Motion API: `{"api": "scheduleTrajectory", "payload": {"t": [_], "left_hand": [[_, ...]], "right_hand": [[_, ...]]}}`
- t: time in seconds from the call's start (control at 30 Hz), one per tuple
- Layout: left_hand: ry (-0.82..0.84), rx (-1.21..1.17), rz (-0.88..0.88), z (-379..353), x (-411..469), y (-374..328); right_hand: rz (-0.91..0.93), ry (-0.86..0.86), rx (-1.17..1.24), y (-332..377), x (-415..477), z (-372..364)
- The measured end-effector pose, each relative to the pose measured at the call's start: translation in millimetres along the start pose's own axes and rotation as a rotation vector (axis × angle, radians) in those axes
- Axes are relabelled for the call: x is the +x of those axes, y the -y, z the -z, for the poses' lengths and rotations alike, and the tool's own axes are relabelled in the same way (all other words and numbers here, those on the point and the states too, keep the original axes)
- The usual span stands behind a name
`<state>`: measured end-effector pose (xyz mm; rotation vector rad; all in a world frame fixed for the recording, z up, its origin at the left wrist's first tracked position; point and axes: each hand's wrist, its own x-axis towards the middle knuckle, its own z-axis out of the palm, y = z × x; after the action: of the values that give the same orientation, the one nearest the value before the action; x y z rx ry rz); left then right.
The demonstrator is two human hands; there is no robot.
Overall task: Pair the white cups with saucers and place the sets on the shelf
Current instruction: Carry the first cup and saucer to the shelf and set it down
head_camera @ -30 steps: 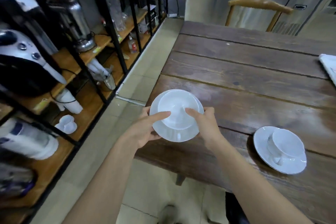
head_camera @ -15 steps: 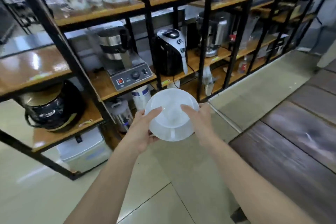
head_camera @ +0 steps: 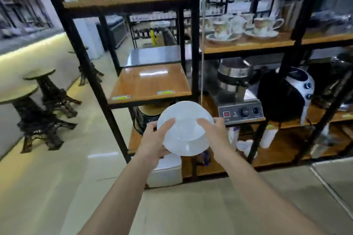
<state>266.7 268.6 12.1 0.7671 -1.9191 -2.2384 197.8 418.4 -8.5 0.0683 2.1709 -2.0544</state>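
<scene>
I carry a white cup (head_camera: 188, 129) sitting on a white saucer (head_camera: 184, 109) at chest height, in front of a black-framed shelf unit. My left hand (head_camera: 155, 139) grips the set on its left, thumb on the cup rim. On the right, my right hand (head_camera: 214, 131) holds it the same way. A bare wooden shelf board (head_camera: 150, 82) lies just beyond and above the set. The cup blurs into the saucer, so its handle is hard to make out.
Floral cups and saucers (head_camera: 244, 26) stand on a higher shelf to the right. A steel appliance (head_camera: 238, 97) and a black-and-silver machine (head_camera: 286, 93) fill the shelf right of the bare board. Dark stools (head_camera: 44, 99) stand on the tiled floor at left. A white box (head_camera: 166, 171) sits low.
My view has swung left from the table to the shelf unit. Both hands kept hold of the cup and saucer throughout. The bare shelf board is now straight ahead.
</scene>
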Motion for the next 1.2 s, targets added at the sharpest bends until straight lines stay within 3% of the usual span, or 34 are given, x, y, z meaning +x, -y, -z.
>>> {"api": "scheduleTrajectory", "payload": {"t": [0.4, 0.73, 1.2], "left_hand": [[-0.26, -0.026, -0.093, 69, 170, -63], [-0.472, -0.163, -0.002, 107, 331, -117], [-0.529, -0.051, 0.065, 159, 458, -147]], "right_hand": [[0.047, 0.165, 0.016, 31, 167, -151], [-0.011, 0.269, -0.011, 63, 307, -260], [-0.12, 0.241, -0.162, 73, 394, -348]]}}
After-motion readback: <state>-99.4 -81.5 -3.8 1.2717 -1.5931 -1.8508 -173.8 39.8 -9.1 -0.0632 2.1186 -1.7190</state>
